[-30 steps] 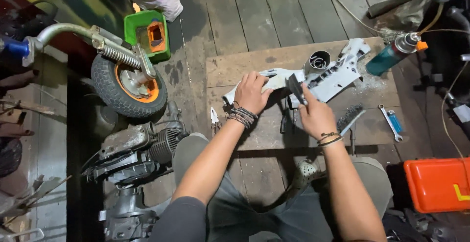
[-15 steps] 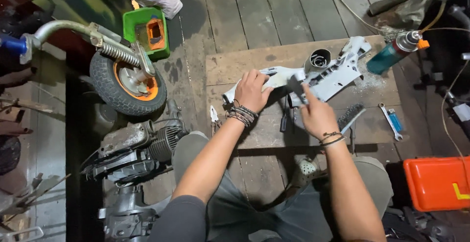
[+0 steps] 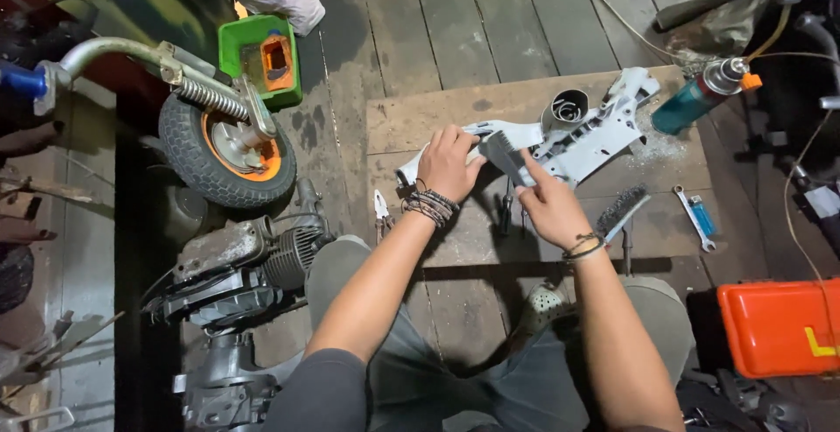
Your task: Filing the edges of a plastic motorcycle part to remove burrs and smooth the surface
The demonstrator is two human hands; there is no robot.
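The left hand (image 3: pixel 448 163) lies flat, fingers spread and pressing, on the near end of a white metal casting (image 3: pixel 584 139) that stretches across the middle of the frame toward the upper right. The right hand (image 3: pixel 544 205) is closed around a small dark sanding block (image 3: pixel 507 157), its flat face tilted against the casting just beside the left fingertips. Both wrists wear bands.

The casting rests on a low wooden board (image 3: pixel 411 121) in the centre of the picture. It looks rigid and fairly heavy for its size, with ribs, holes and thin lugs; it would probably not flex, but its smooth painted faces could slide on the wood, so the broad flat near end under the left palm seems the safest place to pin it, and the thicker middle web the best spot to lift it by. A short grey tube (image 3: pixel 567 108) stands touching its upper edge.

To the right of the right wrist lie a wire brush (image 3: pixel 621 209) and, further right, a small spanner (image 3: pixel 691 213) with a blue lighter (image 3: pixel 703 216) just beside it. A teal spray can (image 3: pixel 700 98) lies at the board's upper right corner. Pliers (image 3: pixel 381 213) sit near the left wrist. At the left of the frame are a small wheel with an orange hub (image 3: pixel 226 148), a green tray (image 3: pixel 262 56) above it, and an engine (image 3: pixel 236 266) below. An orange case (image 3: pixel 774 327) sits at lower right.
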